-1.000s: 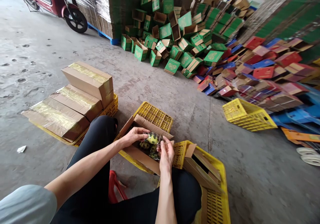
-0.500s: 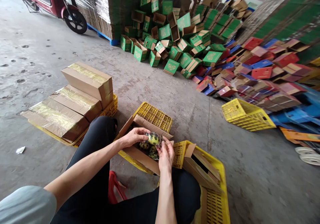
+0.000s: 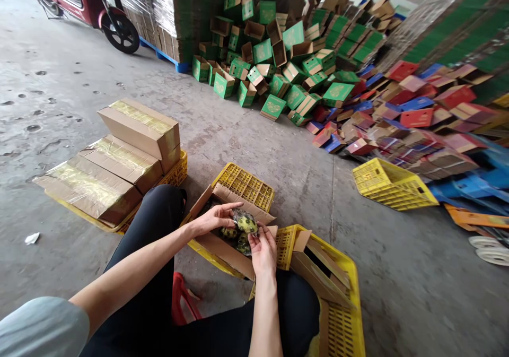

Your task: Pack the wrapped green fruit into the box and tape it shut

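Observation:
Between my hands is a yellow-green fruit [image 3: 246,222] in clear film with dark patches. Its exact kind I cannot make out. My right hand [image 3: 264,248] pinches its right end between thumb and fingertips. At the other end, my left hand [image 3: 212,219] has its thumb and fingers around the film, with the index finger stretched over the top. Just below is a cardboard box [image 3: 233,253] with its flaps open, holding several similar wrapped fruits [image 3: 243,243]. This box rests on a yellow plastic crate [image 3: 217,259].
Taped cartons [image 3: 113,166] lie on a crate at the left. Close to my right knee stands a yellow crate [image 3: 356,298] with an open carton [image 3: 320,272]. Green boxes [image 3: 274,105] and red and blue boxes [image 3: 415,115] are heaped beyond. A red stool [image 3: 181,301] shows between my legs.
The wrapped fruit has turned between my hands, its right end dipping lower. My left index finger has straightened over the top. The boxes and crates have stayed put.

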Demonstrator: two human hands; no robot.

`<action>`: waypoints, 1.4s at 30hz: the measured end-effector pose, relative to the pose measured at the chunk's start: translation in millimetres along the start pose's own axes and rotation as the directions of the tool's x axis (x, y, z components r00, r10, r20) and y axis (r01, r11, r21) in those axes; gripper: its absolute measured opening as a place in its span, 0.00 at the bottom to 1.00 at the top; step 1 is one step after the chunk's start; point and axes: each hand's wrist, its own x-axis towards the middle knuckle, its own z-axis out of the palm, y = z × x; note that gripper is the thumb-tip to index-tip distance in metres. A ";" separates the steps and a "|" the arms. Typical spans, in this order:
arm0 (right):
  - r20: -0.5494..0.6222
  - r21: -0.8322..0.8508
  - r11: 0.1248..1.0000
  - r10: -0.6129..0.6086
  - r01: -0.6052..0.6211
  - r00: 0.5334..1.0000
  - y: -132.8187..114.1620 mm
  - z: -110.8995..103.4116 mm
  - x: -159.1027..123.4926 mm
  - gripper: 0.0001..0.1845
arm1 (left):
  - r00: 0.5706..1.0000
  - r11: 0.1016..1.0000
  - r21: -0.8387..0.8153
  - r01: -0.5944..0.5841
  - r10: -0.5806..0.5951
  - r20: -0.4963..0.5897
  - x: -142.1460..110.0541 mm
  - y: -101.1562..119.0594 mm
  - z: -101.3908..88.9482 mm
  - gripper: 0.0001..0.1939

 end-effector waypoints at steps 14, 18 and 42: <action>0.004 0.056 0.980 0.193 -0.193 0.981 -5.4 14.3 -10.1 0.21 | 0.991 0.983 0.170 -0.074 0.091 -0.099 0.7 2.0 1.5 0.24; 0.051 0.023 0.984 0.175 -0.176 0.983 -5.3 15.8 -10.9 0.21 | 0.980 0.964 0.250 -0.086 0.127 -0.154 0.1 5.5 3.8 0.23; 0.137 -0.122 0.992 0.061 -0.044 0.989 -6.4 20.6 -16.9 0.21 | 0.984 0.996 0.083 0.017 -0.002 -0.176 -1.4 5.3 6.1 0.26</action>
